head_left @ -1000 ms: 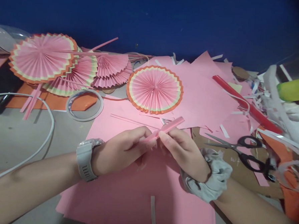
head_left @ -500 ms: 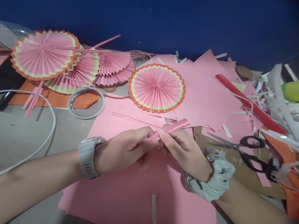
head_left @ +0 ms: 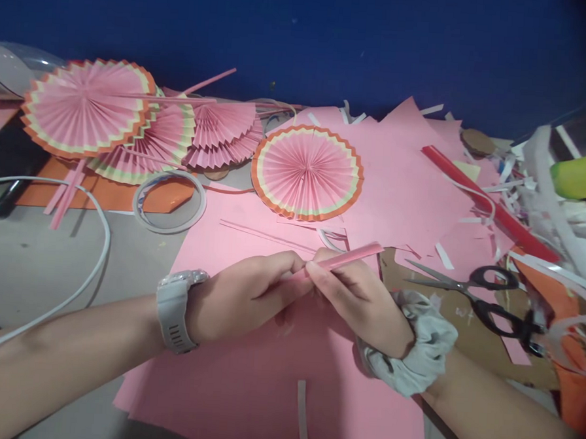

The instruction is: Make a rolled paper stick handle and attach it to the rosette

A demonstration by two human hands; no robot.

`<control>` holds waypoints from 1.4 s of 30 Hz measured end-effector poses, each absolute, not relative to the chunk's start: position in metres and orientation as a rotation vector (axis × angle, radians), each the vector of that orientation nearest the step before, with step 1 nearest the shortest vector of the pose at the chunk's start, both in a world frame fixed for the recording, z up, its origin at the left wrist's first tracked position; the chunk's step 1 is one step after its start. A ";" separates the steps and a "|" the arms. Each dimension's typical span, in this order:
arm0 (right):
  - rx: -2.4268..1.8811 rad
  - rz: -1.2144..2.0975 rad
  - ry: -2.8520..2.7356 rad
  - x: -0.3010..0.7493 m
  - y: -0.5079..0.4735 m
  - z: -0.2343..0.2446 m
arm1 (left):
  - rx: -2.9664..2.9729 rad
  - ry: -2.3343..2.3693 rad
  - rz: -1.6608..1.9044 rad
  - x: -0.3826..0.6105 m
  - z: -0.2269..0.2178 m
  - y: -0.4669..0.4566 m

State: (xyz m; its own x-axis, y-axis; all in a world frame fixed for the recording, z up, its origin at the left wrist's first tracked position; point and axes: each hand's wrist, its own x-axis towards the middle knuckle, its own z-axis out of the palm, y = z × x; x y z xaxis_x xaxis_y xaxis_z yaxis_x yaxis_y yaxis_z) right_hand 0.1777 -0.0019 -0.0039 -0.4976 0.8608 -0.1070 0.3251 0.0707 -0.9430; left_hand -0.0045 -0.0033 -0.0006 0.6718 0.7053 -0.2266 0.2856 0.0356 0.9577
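Observation:
A narrow folded pink paper strip (head_left: 352, 256) is pinched between both of my hands above a large pink paper sheet (head_left: 245, 374). My left hand (head_left: 242, 299), with a white watch on its wrist, grips the strip's near end with closed fingers. My right hand (head_left: 355, 295), a grey scrunchie round its wrist, pinches the strip just beside the left, and the strip's free end sticks out to the upper right. A round pleated pink fan with an orange and cream rim (head_left: 306, 173) lies just beyond my hands.
Several more pleated fans (head_left: 90, 107) are piled at the back left by a tape ring (head_left: 169, 201) and a white cable (head_left: 92, 261). Black-handled scissors (head_left: 485, 292), a red stick (head_left: 485, 200) and heaps of paper scraps (head_left: 554, 200) crowd the right side.
The strip's free end has tipped lower and reached further right. My right hand's fingers have slid slightly along it. My left hand has barely moved.

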 end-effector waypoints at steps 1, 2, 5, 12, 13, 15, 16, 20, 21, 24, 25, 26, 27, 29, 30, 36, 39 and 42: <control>-1.174 1.440 -1.818 0.178 -0.002 -0.003 | 1.549 0.862 0.387 -0.004 0.000 -0.003; -1.171 1.447 -1.772 0.177 -0.001 -0.003 | 1.547 0.873 0.385 -0.004 0.000 -0.003; -1.167 1.459 -1.721 0.177 -0.001 -0.001 | 1.550 0.885 0.380 -0.004 0.002 -0.003; -1.241 1.411 -1.864 0.177 0.001 0.001 | 1.599 0.887 0.364 -0.004 0.001 -0.003; -1.246 1.395 -1.881 0.177 0.002 0.001 | 1.598 0.886 0.364 -0.004 0.001 -0.002; -1.256 1.367 -1.899 0.177 0.002 0.000 | 1.591 0.889 0.366 -0.004 0.000 -0.002; -1.262 1.356 -1.902 0.176 0.001 0.000 | 1.588 0.890 0.367 -0.004 0.000 -0.002; -1.294 1.317 -1.891 0.175 -0.001 0.001 | 1.577 0.873 0.359 -0.005 0.000 -0.003; -1.304 1.305 -1.887 0.175 -0.001 0.001 | 1.578 0.866 0.357 -0.005 0.000 -0.003; -1.304 1.309 -1.876 0.174 -0.002 0.001 | 1.592 0.853 0.359 -0.006 -0.001 -0.003; -1.281 1.329 -1.873 0.174 -0.002 0.001 | 1.593 0.851 0.362 -0.006 -0.001 -0.002; -1.252 1.356 -1.872 0.175 -0.001 0.001 | 1.590 0.850 0.367 -0.005 -0.001 -0.002; -1.226 1.383 -1.874 0.175 -0.001 0.001 | 1.583 0.851 0.372 -0.005 0.000 -0.002; -1.211 1.406 -1.868 0.176 -0.001 0.001 | 1.567 0.854 0.384 -0.005 0.000 -0.002; -1.225 1.397 -1.853 0.176 -0.001 0.001 | 1.560 0.859 0.389 -0.005 0.001 -0.002; -1.310 1.296 -1.721 0.175 -0.002 0.000 | 1.544 0.878 0.380 -0.005 0.001 -0.003; -1.267 1.327 -1.729 0.175 -0.001 0.000 | 1.547 0.880 0.381 -0.005 0.000 -0.004; -1.279 1.368 -1.780 0.175 0.000 0.000 | 1.558 0.882 0.381 -0.004 0.000 -0.004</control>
